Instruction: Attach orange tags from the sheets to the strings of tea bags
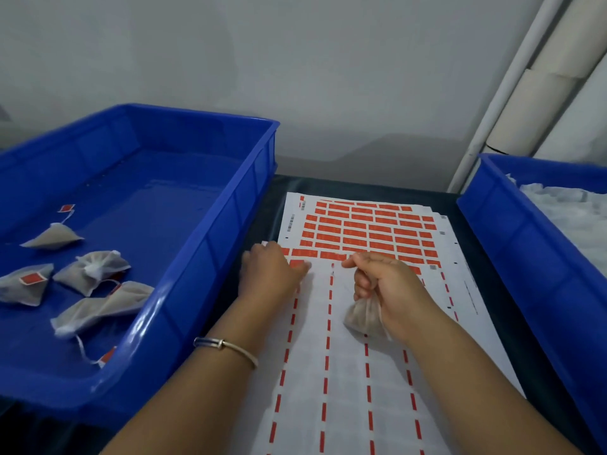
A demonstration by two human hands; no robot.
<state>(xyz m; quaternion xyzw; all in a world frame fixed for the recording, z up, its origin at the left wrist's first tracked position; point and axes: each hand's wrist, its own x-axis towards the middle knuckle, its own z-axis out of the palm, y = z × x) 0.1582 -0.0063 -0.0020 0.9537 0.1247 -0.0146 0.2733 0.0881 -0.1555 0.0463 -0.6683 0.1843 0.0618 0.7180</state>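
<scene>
The sheets (358, 323) of orange tags (368, 229) lie stacked in the middle of the frame on a dark tabletop (486, 257), the near rows already stripped. The right hand (387, 290) curls round a tea bag (364, 318) just above the sheet, thumb and forefinger pinched together at the tag row. The left hand (269, 274) presses on the sheet's left edge, fingers bent. A blue tray (210, 244) at left holds tagged tea bags (92, 269); another blue tray (525, 231) at right holds white material.
</scene>
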